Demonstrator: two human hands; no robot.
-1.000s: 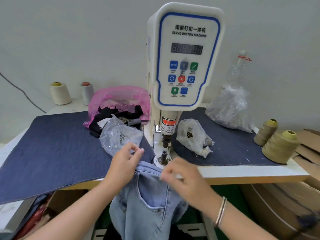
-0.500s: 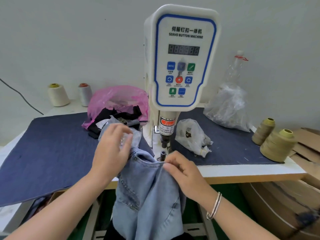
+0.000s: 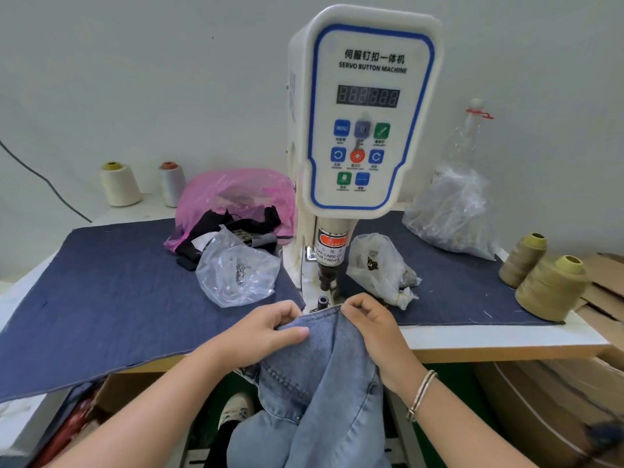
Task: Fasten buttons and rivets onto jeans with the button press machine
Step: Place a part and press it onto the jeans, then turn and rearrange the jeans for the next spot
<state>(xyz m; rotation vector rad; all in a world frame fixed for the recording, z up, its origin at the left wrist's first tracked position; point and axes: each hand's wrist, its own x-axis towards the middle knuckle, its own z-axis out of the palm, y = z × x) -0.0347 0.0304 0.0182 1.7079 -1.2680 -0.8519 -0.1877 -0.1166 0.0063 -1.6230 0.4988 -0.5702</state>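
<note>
The left hand (image 3: 266, 327) is pinching the top edge of the jeans (image 3: 317, 373), thumb lying flat on the denim and fingers curled under the fold. The right hand (image 3: 368, 319) is gripping the same edge from the other side, fingers curled tight over it. Between them the fabric edge is being held taut just in front of the lower die (image 3: 322, 301), touching or nearly touching it; the rest of the jeans is hanging off the front of the worktop (image 3: 472, 336) toward the floor.

Directly above the die, the punch (image 3: 326, 278) of the button press machine (image 3: 364, 116) is standing raised, with open space between the two. A clear bag of metal parts (image 3: 238, 271) is lying just left of the machine's column, and a second bag of fasteners (image 3: 378, 265) is sitting just right of it, both on the dark denim mat (image 3: 101, 292).

The main risk is to the fingers: both hands are working very near the die, so a stroke triggered now could catch a fingertip. The hanging weight of the jeans could also be dragging the edge off centre, setting a button crooked. Whether a fastener is already loaded on the die cannot be told.
</note>
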